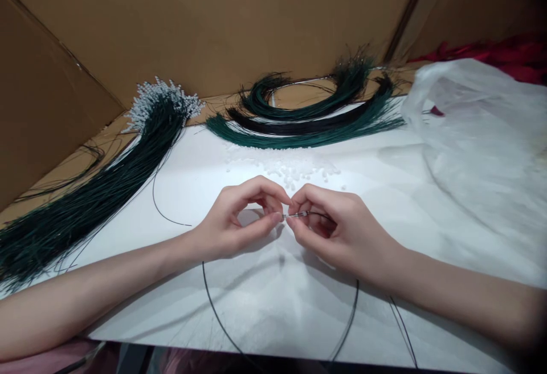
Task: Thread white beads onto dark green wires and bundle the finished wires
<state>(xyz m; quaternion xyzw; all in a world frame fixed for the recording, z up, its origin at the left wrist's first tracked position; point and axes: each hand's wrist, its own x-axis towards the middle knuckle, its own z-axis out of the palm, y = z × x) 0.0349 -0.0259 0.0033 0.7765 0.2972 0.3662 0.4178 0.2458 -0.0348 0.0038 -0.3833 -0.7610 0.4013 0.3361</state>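
My left hand [233, 223] and my right hand [342, 228] meet above the middle of the white tabletop, fingertips almost touching. Both pinch a thin dark wire [212, 300], which hangs in a wide loop below them past the table's near edge. Close to my right fingertips a tiny clear or whitish bead [304, 213] sits on the wire. Just beyond my hands lies a scatter of small white beads [286, 163]. The exact spot between the fingertips is partly hidden by them.
On the left lies a thick bundle of dark green wires [123, 183] with white beaded tips [160, 100]. Curved bundles of plain green wire [307, 137] rest at the back. A clear plastic bag [478, 157] covers the right side. Cardboard walls [235, 20] enclose the table.
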